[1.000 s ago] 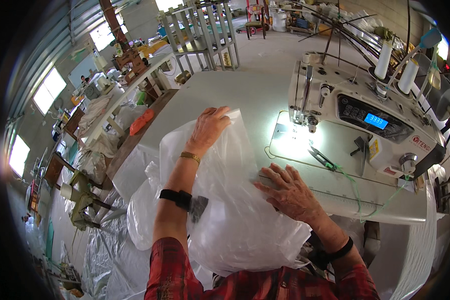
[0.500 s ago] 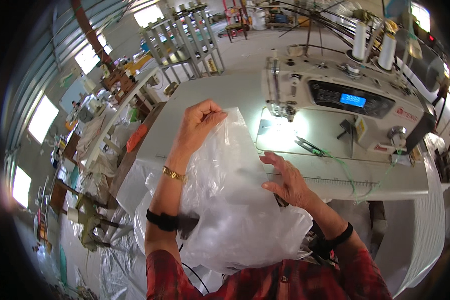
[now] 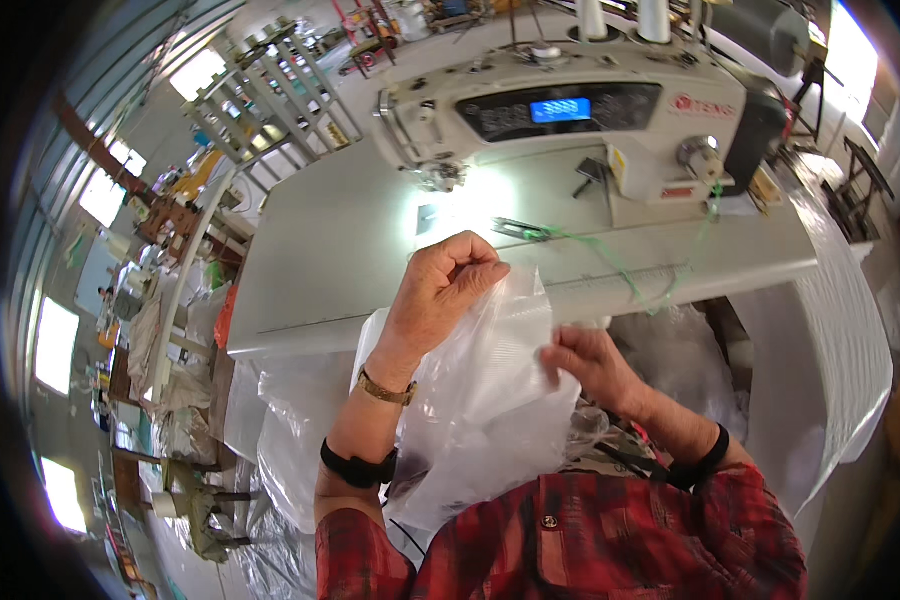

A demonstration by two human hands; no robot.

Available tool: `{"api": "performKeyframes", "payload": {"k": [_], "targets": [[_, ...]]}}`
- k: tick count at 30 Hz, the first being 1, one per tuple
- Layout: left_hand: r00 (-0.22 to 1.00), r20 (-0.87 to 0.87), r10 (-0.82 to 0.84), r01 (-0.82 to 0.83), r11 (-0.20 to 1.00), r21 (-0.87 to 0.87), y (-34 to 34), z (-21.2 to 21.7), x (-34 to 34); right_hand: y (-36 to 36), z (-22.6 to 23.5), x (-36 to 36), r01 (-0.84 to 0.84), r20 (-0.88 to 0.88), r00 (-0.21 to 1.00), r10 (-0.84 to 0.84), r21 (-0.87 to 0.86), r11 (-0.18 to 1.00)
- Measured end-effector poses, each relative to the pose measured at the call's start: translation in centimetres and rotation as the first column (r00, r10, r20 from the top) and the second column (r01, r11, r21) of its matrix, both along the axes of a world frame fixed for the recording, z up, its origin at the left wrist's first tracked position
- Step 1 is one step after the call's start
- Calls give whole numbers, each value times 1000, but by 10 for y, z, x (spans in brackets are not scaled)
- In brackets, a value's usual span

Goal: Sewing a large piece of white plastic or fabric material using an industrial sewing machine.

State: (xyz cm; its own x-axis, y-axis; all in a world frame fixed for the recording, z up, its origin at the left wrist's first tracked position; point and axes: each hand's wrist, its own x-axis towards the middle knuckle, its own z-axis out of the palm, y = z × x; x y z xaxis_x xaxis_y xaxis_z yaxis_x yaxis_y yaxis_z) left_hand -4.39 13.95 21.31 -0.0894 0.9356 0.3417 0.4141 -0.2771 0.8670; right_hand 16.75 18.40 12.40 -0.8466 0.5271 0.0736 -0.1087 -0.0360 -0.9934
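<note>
Red plaid shirt [image 3: 590, 540]: right up close, bottom of it cut off by the lower edge.
Plastic sheet [image 3: 495, 385]: clear/whitish and crinkly, hanging between the shirt and the table's front edge. Its lower folds bunch up behind the left forearm, so no idea where it ends down there.
Right hand [image 3: 605, 370]: just beside the sheet's right edge, fingers curled in toward it. Fingertips are kinda blurry, can't tell if they've got hold of the plastic or only brush it.
Left hand [image 3: 438, 292]: thumb and bent fingers pinching the sheet's top edge, most of the plastic dropping below and to the right of the fingers. Tucked fingertips are hidden.
Table [image 3: 320, 240]: pale top, just past the left hand.
Snips [image 3: 520, 230]: lying on it near the glare, loose green thread [image 3: 610, 262] trailing off rightward.
Sewing machine [image 3: 560, 75]: behind the snips; lamp washes out the needle area.
White spools [image 3: 654, 20]: behind the machine, tops cropped.
Grey rack [image 3: 280, 100]: way back left, pretty soft.
</note>
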Motion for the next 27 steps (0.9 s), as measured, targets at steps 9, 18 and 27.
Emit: {"api": "performKeyframes", "payload": {"k": [9,18,27], "targets": [[998,-58,-30,26,997,-70,14,-22,21,26,9,-3,380,-297,900,-320,174,908],[998,-41,-38,35,997,-67,10,-18,24,33,12,-15,500,-402,863,-304,601,624],[939,-330,96,23,941,338,-3,15,44,36,27,-26,358,-309,889,-339,5,934]]}}
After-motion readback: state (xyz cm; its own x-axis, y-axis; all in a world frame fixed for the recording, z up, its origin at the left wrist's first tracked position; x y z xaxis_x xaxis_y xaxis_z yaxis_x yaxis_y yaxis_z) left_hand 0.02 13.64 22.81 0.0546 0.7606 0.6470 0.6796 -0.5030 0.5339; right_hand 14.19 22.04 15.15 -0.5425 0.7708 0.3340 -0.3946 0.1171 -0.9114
